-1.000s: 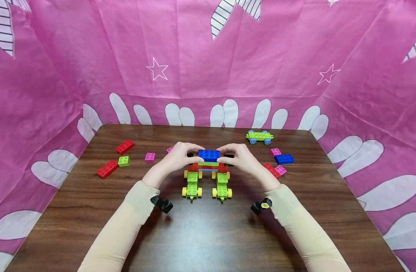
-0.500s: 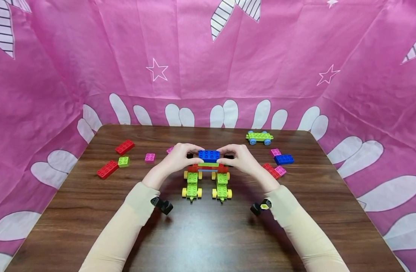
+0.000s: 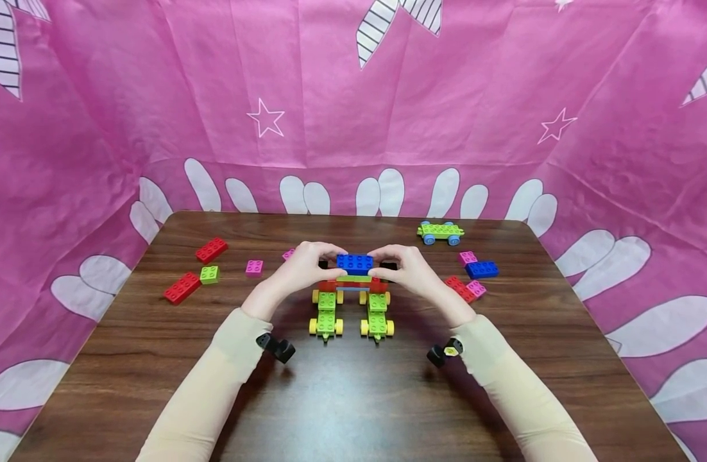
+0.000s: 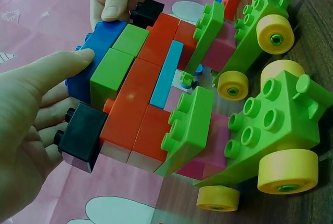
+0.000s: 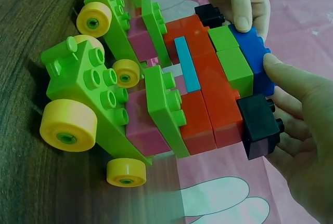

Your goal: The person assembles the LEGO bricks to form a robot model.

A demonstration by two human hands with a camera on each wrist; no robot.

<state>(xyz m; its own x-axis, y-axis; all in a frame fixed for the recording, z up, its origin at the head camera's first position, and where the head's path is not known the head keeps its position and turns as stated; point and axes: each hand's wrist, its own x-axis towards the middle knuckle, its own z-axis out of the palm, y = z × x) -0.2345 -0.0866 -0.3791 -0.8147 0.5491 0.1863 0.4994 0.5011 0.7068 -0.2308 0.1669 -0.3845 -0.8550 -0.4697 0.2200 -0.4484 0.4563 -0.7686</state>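
Observation:
A blue brick point(image 3: 355, 264) sits on top of a built toy-brick structure in the middle of the table. My left hand point(image 3: 303, 264) pinches its left end between thumb and fingers, and my right hand point(image 3: 408, 269) pinches its right end. Below it, in the left wrist view, are two green bricks point(image 4: 111, 70), red bricks point(image 4: 131, 99), a light-blue piece point(image 4: 167, 76) and black bricks point(image 4: 80, 135) at the sides. Pink bricks and two green wheeled bases point(image 5: 86, 86) with yellow wheels point(image 5: 68, 125) carry it all.
Left on the wooden table point(image 3: 342, 398) lie red bricks point(image 3: 183, 288), a green brick point(image 3: 210, 274) and a pink brick point(image 3: 254, 267). A green wheeled base with blue wheels point(image 3: 441, 232) stands at the back right, near a blue brick point(image 3: 482, 269) and red and pink bricks point(image 3: 476, 289).

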